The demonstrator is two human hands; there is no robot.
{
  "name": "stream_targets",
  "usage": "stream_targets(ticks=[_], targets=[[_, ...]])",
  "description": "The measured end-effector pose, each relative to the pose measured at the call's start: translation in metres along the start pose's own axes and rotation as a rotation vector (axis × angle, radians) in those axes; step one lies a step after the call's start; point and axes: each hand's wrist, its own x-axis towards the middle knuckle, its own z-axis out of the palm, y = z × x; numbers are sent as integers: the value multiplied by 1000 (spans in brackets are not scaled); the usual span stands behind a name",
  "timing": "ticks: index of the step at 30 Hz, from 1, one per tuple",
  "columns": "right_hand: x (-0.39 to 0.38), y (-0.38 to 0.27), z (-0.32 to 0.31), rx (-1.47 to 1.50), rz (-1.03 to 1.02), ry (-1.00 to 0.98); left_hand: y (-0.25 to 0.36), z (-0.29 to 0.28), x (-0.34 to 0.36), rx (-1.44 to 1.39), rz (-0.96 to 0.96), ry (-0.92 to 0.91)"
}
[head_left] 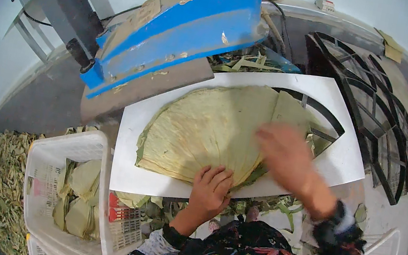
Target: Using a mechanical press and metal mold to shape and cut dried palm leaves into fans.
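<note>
**Leaf stack (198, 126) on a white board, part-filled crate to its left**

At the far left, a heap of dry leaves (6, 180) lies loose on the floor. Just beside it stands the crate (104, 192), white plastic with slotted walls and an open top. Inside, bundles of folded leaf (80, 215) lie in a cluster, at differing angles and some overlapping; bare floor of the crate shows around them. A pink patch shows at its left wall and a red one by its right wall. Part of a second white container (34, 246) shows at the lower edge, below the crate's near left corner; its contents cannot be made out.

Behind, a blue machine (175, 40) slants over a brown slab. In the middle, the board (124, 179) carries the leaf stack, spread like a fan. The left hand (211, 189) lies palm down at its near edge, fingers extended and slightly bent, resting on the leaf. The right hand (283, 155) is over the right part, blurred; whether it grips or touches leaf cannot be told. A black frame (332, 117) shows from under the leaf's right end.

Farther right, more black frames (370, 99) lie together, with a white rack (386, 252) below them at lower right.
</note>
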Motion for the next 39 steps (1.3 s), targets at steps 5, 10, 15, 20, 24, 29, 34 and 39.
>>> stream_targets(ticks=[5,10,15,20,24,29,34,39], targets=[[18,-16,88,-316,302,-561,3,6,7,-5,5,-34],[-26,23,63,-354,486,-370,3,0,3,9,-7,-45],[-45,42,52,-276,673,-253,2,0,6,-28,35,-30],[-69,77,34,-232,807,-325,1,3,4,20,54,-41],[-63,88,22,-153,814,-445,1,4,5,-5,88,38],[-71,115,11,78,745,-375,-1,-1,3,52,97,-21],[-109,156,-2,25,594,-543,2,7,10,21,87,-58],[-92,155,-62,-326,430,-332,-11,15,3,173,90,-30]])
